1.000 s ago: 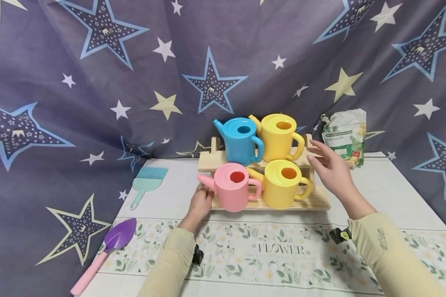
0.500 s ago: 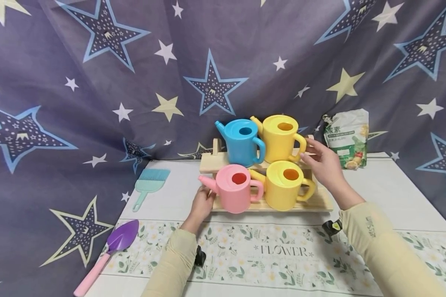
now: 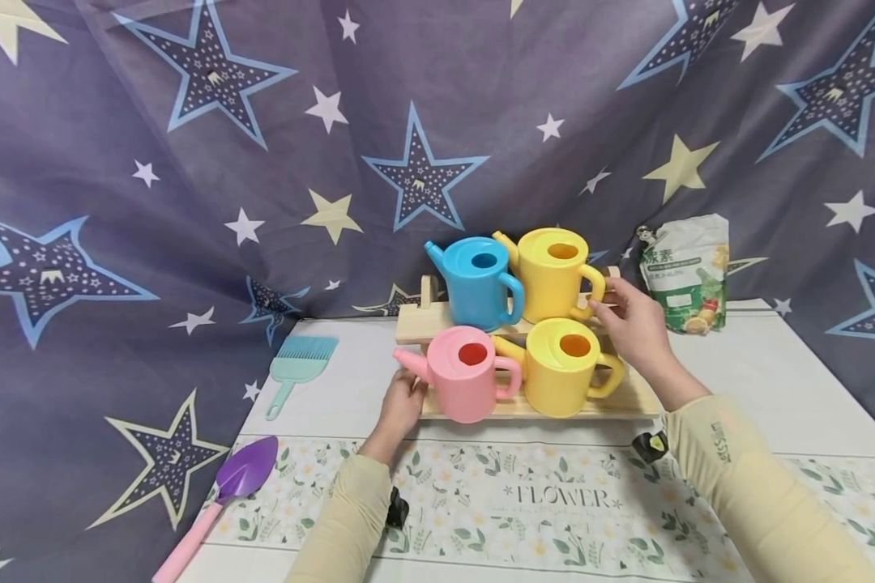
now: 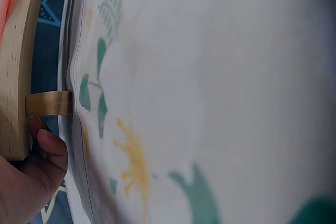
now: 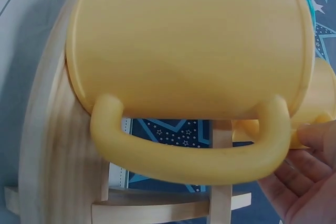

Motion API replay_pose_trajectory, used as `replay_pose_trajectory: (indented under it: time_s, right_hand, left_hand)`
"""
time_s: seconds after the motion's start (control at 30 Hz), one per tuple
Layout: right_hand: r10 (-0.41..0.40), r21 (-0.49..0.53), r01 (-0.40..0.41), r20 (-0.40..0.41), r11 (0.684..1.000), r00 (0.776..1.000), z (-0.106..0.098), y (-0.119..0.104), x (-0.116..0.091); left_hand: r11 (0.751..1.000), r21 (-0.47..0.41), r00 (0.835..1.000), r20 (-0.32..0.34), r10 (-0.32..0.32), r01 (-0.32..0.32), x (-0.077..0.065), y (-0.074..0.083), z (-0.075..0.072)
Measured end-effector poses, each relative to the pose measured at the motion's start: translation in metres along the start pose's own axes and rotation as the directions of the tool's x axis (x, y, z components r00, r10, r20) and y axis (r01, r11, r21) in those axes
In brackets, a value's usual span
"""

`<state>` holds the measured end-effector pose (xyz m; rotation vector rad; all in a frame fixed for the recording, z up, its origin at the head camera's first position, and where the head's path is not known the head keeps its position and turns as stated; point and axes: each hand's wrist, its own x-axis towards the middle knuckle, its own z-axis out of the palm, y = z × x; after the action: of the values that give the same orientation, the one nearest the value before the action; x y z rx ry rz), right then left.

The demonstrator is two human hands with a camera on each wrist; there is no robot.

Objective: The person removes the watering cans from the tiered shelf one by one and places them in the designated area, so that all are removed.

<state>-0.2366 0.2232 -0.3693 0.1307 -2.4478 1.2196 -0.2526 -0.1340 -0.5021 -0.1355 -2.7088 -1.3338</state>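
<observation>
A two-tier wooden stand [image 3: 417, 321] holds a blue watering can [image 3: 474, 287] and a yellow one [image 3: 552, 279] above. Below stand a pink watering can [image 3: 461, 380] and a second yellow watering can [image 3: 557, 376]. My left hand [image 3: 403, 402] grips the left end of the lower board; in the left wrist view, its fingers [image 4: 52, 145] curl beneath the wood. At the upper yellow can's handle, my right hand [image 3: 636, 321] pinches with thumb and fingers. The right wrist view shows that hand [image 5: 302, 177] partly, behind the lower can's large handle [image 5: 189, 163].
A turquoise brush [image 3: 299, 368] and a purple trowel with a pink handle [image 3: 246, 470] lie at the left. Behind the right hand stands a white and green pouch [image 3: 689, 275]. A star-patterned curtain [image 3: 437, 97] hangs behind the table, which has a floral cloth [image 3: 481, 518].
My right hand has moved left to the upper yellow watering can's handle and closed on it. The left hand stays at the stand's lower left end. The head view has shifted slightly.
</observation>
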Motion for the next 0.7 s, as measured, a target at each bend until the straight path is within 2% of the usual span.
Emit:
replay_pose_trajectory:
  time_s: [0.27,0.53,0.7]
  right_hand:
    - [-0.035,-0.031,0.034,-0.031,0.999,0.999,0.0013,0.0011,-0.0002]
    - [-0.018,-0.064,0.013,-0.076,0.998,0.997,-0.0014,0.0054,-0.0028]
    - [-0.035,-0.068,0.027,-0.114,0.997,0.993,-0.0079,0.0085,-0.0043]
  left_hand:
    - [0.999,-0.022,1.000,0.008,-0.028,0.028,-0.0013,0.0016,0.0000]
    - [1.000,-0.011,1.000,0.008,-0.028,0.028,-0.0015,0.0008,-0.0002]
    - [0.999,-0.012,0.999,0.010,-0.031,0.031,-0.0006,0.0016,-0.0013]
